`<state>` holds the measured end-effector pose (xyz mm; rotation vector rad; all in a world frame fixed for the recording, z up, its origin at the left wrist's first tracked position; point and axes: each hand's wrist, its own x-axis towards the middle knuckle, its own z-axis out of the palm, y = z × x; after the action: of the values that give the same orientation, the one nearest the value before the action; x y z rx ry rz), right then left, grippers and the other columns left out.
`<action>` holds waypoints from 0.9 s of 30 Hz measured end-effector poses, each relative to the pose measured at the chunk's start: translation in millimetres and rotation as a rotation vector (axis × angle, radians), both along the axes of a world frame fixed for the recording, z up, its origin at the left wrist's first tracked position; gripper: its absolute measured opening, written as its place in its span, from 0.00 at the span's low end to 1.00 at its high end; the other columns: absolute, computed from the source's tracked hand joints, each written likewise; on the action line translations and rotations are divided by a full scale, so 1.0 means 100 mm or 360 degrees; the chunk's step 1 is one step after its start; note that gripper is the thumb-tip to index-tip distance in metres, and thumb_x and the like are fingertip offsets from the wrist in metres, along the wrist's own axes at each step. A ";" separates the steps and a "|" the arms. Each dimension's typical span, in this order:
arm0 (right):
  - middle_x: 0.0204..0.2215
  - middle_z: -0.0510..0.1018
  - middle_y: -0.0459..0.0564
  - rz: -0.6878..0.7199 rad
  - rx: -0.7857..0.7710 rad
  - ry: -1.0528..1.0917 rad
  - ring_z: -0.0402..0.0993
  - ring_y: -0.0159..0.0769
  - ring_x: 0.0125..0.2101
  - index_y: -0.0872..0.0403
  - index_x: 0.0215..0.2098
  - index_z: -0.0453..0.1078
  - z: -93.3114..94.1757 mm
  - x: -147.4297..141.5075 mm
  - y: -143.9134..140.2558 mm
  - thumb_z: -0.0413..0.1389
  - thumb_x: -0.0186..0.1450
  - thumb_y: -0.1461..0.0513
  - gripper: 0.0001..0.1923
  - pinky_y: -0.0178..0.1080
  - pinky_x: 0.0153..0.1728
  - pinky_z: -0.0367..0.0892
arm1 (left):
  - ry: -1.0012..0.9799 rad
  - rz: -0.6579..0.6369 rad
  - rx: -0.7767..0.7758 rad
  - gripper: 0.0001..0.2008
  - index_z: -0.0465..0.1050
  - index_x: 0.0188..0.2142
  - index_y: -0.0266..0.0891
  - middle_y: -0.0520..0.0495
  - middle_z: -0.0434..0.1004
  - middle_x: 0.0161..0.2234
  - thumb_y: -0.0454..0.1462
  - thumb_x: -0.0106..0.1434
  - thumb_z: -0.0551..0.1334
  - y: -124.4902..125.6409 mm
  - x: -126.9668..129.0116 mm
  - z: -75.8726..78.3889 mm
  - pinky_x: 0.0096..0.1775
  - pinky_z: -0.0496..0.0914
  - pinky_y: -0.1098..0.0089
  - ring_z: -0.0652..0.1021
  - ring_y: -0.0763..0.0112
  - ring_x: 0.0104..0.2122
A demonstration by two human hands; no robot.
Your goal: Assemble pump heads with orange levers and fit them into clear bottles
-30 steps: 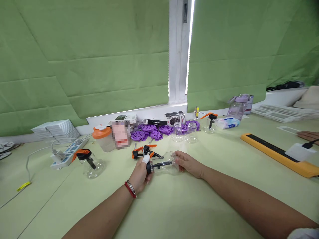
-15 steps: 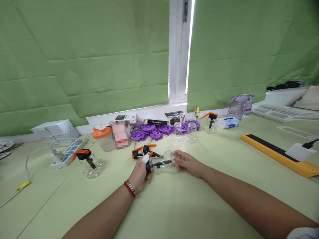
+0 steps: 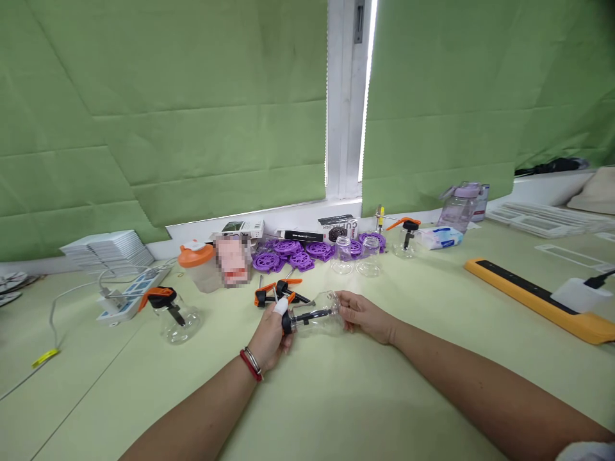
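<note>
I hold a small clear glass bottle (image 3: 321, 316) on its side just above the pale green table (image 3: 336, 397), in front of me at the middle. My left hand (image 3: 271, 336), with a white wrap on one fingertip, pinches the black cap at the bottle's neck. My right hand (image 3: 368, 315) curls around its base. Loose orange-and-black spray tops (image 3: 276, 292) lie just behind, and purple plastic discs (image 3: 293, 254) are farther back.
</note>
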<state>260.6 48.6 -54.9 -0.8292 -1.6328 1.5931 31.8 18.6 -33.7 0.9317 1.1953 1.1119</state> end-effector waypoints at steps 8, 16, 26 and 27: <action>0.41 0.69 0.52 -0.0016 0.0069 0.0030 0.65 0.28 0.29 0.52 0.55 0.60 -0.02 0.01 0.00 0.57 0.59 0.48 0.30 0.35 0.30 0.63 | 0.0009 -0.0036 0.0018 0.19 0.58 0.29 0.42 0.56 0.65 0.16 0.55 0.57 0.55 0.00 0.00 -0.01 0.10 0.50 0.76 0.60 0.79 0.08; 0.38 0.71 0.50 0.0022 0.0017 0.0027 0.63 0.27 0.26 0.52 0.53 0.64 -0.05 0.00 0.02 0.57 0.59 0.49 0.27 0.32 0.25 0.59 | 0.0066 -0.0058 0.0051 0.19 0.57 0.29 0.42 0.57 0.63 0.15 0.55 0.57 0.54 0.00 0.00 -0.04 0.09 0.50 0.77 0.59 0.79 0.08; 0.54 0.59 0.52 0.0031 0.0076 0.0178 0.65 0.28 0.34 0.44 0.60 0.51 -0.04 0.02 -0.01 0.62 0.56 0.54 0.37 0.35 0.34 0.64 | 0.0055 -0.0032 0.0022 0.18 0.57 0.29 0.42 0.58 0.63 0.16 0.54 0.58 0.54 0.00 0.00 -0.01 0.09 0.50 0.77 0.59 0.79 0.08; 0.54 0.58 0.51 0.0050 0.0073 0.0209 0.65 0.29 0.35 0.44 0.58 0.53 -0.03 0.02 -0.02 0.64 0.54 0.56 0.37 0.35 0.36 0.64 | 0.0057 -0.0023 0.0017 0.18 0.57 0.29 0.42 0.58 0.63 0.16 0.54 0.58 0.54 0.00 0.00 -0.01 0.09 0.50 0.77 0.59 0.79 0.08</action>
<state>262.5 46.8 -58.0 -0.6641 -1.5897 1.5910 32.3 18.3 -34.8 0.9707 1.2109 1.0946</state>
